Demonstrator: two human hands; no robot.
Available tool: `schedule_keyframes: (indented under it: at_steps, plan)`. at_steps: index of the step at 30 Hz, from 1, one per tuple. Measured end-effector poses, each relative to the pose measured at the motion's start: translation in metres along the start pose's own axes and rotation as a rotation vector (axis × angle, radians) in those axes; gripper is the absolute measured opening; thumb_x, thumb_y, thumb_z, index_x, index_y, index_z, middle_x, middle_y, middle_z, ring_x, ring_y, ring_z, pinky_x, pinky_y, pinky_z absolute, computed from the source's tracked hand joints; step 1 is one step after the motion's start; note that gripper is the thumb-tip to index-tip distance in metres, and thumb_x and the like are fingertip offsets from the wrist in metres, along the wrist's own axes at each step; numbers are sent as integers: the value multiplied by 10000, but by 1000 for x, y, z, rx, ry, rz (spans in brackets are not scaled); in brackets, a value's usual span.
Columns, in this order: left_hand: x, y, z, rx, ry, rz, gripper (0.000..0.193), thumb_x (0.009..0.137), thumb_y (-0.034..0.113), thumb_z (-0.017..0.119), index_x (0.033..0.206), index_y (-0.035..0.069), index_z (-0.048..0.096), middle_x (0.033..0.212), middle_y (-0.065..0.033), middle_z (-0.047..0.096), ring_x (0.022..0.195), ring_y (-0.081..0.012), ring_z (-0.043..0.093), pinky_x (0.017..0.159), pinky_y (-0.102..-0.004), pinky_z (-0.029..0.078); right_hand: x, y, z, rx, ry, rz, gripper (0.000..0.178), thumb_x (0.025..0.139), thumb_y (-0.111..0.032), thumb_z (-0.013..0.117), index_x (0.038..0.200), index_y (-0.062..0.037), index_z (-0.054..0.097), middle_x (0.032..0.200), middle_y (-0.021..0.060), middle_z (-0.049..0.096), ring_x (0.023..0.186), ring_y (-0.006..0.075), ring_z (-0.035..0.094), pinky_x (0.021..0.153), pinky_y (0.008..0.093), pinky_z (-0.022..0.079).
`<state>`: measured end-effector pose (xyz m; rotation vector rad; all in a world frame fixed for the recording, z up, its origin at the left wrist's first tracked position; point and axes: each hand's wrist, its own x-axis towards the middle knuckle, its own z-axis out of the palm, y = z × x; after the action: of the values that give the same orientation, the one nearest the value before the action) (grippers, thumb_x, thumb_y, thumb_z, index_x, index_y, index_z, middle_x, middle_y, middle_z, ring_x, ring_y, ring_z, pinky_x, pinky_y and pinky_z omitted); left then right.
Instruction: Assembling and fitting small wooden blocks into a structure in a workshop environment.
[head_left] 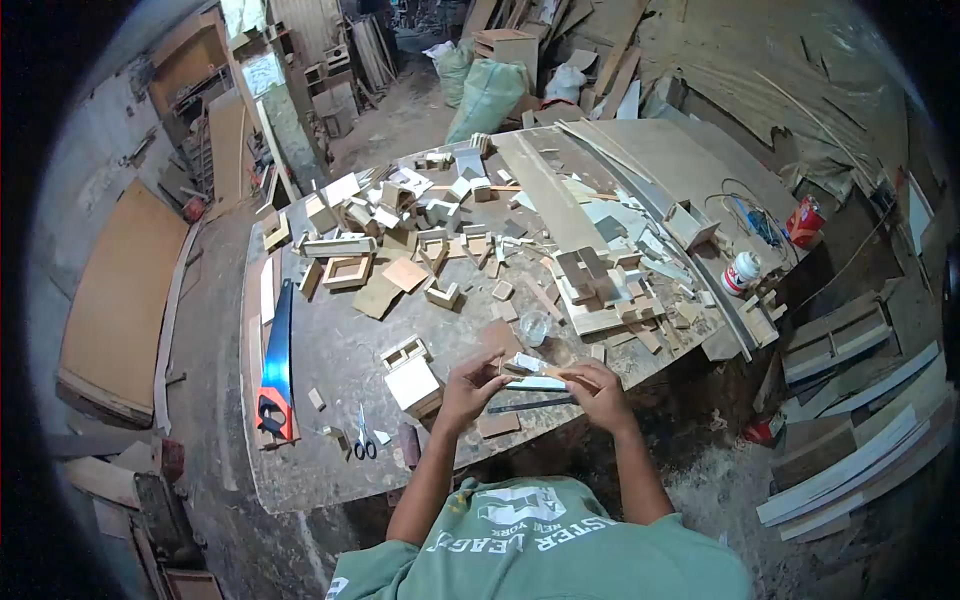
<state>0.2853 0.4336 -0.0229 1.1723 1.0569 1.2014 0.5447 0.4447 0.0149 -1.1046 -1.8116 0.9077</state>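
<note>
Above the near edge of the worktable, my left hand (470, 391) pinches a small pale wooden piece (522, 362) between thumb and fingers. My right hand (599, 396) is closed on a thin tan piece (553, 373) that meets the pale one; its exact kind is too small to make out. Beneath them are a white-topped strip (537, 383) and a dark narrow strip (530, 404). Just beyond the hands sits a clear round cup (535, 327). A white-topped wooden box (412, 385) stands left of my left hand.
At the table's left lies a blue-bladed handsaw (277, 350), with scissors (364, 438) and a dark cylinder (409, 444) nearer me. Wood offcuts and small frames (349, 271) cover the far side. A white bottle (741, 272) and red can (804, 221) stand at right.
</note>
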Motion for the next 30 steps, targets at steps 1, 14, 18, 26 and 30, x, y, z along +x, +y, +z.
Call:
schedule_keyframes:
  at_steps: [1,14,18,26,30]
  plan:
    - [0,4,0,36,-22,-2,478,855,-6,675,1312,12,536,962,-44,675,866,-92,611,790,-237,504,2,-2,-3,17,-12,-19,210,810,3,649,1014,-24,693,967,103,644,902,226,646,767,306,520]
    - [-5,18,7,18,-56,44,446,862,-12,655,1296,2,551,968,-61,682,897,-101,618,808,-246,504,12,-7,-15,-91,-62,-172,231,752,62,671,965,-25,696,895,106,618,836,241,630,714,318,500]
    - [-4,18,8,78,-50,42,452,861,-5,660,1299,-2,546,994,-67,681,916,-108,618,829,-257,505,12,-7,-17,-111,-35,-165,215,760,35,686,960,-42,702,886,110,612,808,266,629,682,336,497]
    - [3,19,20,102,-19,107,476,834,0,695,1288,-6,552,1064,-81,680,961,-128,626,879,-275,507,12,-11,-32,-263,21,-215,215,750,28,675,954,-40,692,889,120,606,826,293,621,698,359,496]
    - [5,17,20,121,-6,48,460,839,10,695,1279,-4,562,989,-59,684,900,-108,625,827,-259,510,11,-17,-39,-350,94,-220,209,750,23,671,950,-37,688,894,120,602,847,303,611,716,371,488]
